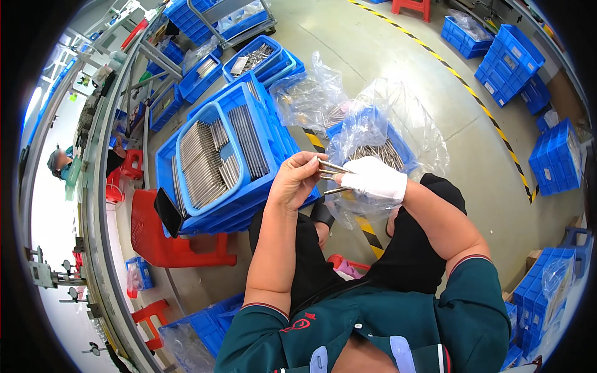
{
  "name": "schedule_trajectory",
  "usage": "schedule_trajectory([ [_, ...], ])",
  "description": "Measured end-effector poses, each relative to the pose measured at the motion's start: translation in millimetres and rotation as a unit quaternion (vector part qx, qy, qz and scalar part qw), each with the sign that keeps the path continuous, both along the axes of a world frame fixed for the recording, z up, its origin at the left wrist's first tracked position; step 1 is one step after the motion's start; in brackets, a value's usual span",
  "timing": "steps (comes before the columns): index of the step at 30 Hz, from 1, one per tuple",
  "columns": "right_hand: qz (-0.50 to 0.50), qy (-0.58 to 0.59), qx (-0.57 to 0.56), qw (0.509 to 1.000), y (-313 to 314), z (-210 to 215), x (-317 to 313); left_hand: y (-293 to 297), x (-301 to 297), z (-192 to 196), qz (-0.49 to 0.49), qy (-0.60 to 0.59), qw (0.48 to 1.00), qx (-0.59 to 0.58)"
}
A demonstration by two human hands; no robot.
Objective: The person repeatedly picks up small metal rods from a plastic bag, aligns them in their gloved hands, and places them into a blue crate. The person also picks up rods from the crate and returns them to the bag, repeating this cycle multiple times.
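My bare left hand (295, 179) is closed, thumb and fingers pinching the tip of a slim metal rod. My right hand (374, 180), in a white glove, grips several of these metal rods (336, 167), which stick out toward the left hand. Below and beyond the hands, loose rods (378, 155) lie in a blue crate (406, 151) partly covered by clear plastic. Left of my hands, a light blue basket (178, 149) holds rods in neat rows (204, 165). It sits on a stack of blue crates (264, 184), where more rods lie alongside.
A red stool (149, 233) stands at left beside the crate stack. Clear plastic bags (311, 87) spread beyond my hands. Yellow-black tape (457, 74) marks the floor. More blue crates (553, 158) line the right side. Another person (60, 163) is at far left.
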State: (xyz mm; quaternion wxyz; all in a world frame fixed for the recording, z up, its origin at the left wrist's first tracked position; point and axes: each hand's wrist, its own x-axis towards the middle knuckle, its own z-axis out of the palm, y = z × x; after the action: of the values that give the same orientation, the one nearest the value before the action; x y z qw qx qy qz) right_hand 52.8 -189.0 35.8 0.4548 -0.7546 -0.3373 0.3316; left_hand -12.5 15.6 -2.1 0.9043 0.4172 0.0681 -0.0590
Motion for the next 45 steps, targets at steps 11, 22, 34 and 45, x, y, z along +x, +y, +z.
schedule_trajectory([
  [11,0.018,-0.068,-0.034,0.997,-1.5,-1.4,2.3,-1.7,3.4,-2.7,-0.064,0.028,0.994,-0.086],
  [22,-0.004,-0.05,-0.019,0.999,4.0,-10.4,4.3,-6.2,3.5,-7.3,0.0,0.028,1.0,-0.003],
  [34,-0.015,0.077,0.006,0.997,-0.9,-8.1,9.7,-13.7,3.3,8.9,0.152,-0.04,0.933,0.322],
  [45,-0.014,0.313,0.083,0.946,4.5,-18.8,-0.3,-33.0,15.2,5.3,0.097,-0.013,0.995,-0.028],
])
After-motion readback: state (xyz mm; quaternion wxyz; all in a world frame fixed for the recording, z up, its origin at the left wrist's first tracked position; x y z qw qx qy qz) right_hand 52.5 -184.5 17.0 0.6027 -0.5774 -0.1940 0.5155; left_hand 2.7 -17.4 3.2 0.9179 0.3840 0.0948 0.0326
